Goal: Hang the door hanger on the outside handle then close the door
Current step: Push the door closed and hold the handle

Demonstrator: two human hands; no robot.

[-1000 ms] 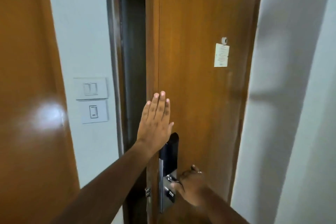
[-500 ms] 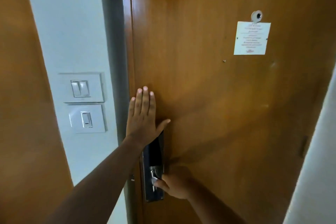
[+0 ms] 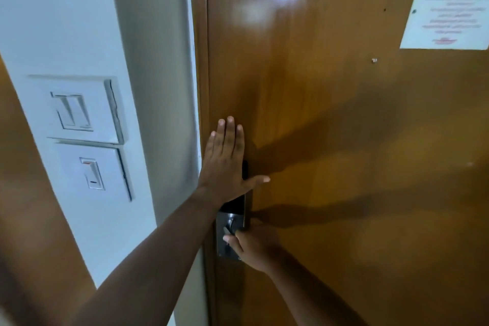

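The brown wooden door (image 3: 330, 119) fills the right of the head view and lies flush against its frame, with no gap showing. My left hand (image 3: 225, 159) rests flat on the door near its left edge, fingers spread, just above the black and silver lock plate (image 3: 232, 219). My right hand (image 3: 254, 245) is curled around the inside handle (image 3: 228, 231) on that plate. No door hanger is in view; the outside handle is hidden behind the door.
Two white wall switches (image 3: 76, 111) (image 3: 92, 173) sit on the white wall left of the frame. A white paper notice (image 3: 449, 8) is stuck high on the door under a peephole. Another brown panel (image 3: 31, 219) stands at far left.
The door has swung from ajar, with a dark gap at the frame, to flush against it. Both hands stayed on the door and moved with it; the view came closer.
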